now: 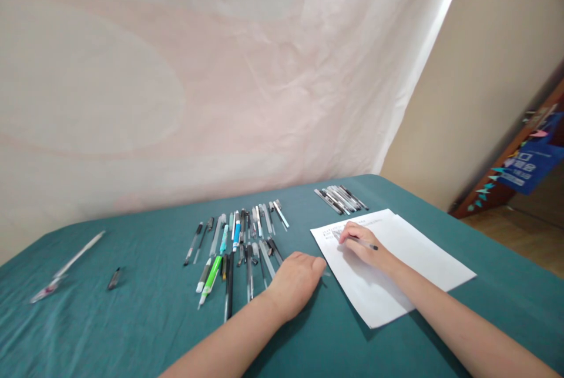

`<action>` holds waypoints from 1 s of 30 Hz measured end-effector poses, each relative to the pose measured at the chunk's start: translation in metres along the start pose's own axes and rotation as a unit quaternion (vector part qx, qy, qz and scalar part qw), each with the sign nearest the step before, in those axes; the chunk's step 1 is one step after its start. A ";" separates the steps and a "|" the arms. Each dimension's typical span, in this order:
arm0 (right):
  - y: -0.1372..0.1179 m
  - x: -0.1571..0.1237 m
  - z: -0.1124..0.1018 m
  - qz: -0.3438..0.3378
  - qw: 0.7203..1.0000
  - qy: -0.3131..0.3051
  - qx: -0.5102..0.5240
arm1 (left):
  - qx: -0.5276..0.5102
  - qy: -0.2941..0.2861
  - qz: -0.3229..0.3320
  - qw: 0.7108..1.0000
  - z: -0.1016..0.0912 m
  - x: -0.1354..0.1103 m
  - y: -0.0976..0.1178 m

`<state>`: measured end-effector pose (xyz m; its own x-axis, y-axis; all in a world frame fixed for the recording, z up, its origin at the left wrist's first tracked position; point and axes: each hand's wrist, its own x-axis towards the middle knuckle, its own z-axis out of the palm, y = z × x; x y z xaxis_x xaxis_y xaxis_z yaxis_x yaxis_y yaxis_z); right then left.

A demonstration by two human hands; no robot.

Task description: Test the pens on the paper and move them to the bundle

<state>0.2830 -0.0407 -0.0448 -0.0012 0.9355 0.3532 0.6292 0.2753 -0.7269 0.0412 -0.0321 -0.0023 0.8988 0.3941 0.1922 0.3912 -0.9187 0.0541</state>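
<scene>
Under the right hand (365,255) — pen (368,244) in grip — lies paper (423,260).

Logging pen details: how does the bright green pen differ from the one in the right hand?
The green pen is vivid green; the held pen looks greyish with a dark end. The green pen lies on the cloth; the held pen is gripped in the right hand over the paper. The green pen looks thicker than the held pen. Both are long and slim.
</scene>
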 end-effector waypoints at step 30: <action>0.003 -0.001 -0.008 -0.038 0.998 -0.043 0.037 | 0.001 -0.013 -0.012 1.000 -0.001 0.000 0.000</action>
<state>0.2910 -0.0429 -0.0422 -0.1152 0.9258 0.3600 0.5659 0.3591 -0.7422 0.0407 -0.0324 -0.0010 0.8941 0.4159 0.1661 0.4124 -0.9092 0.0567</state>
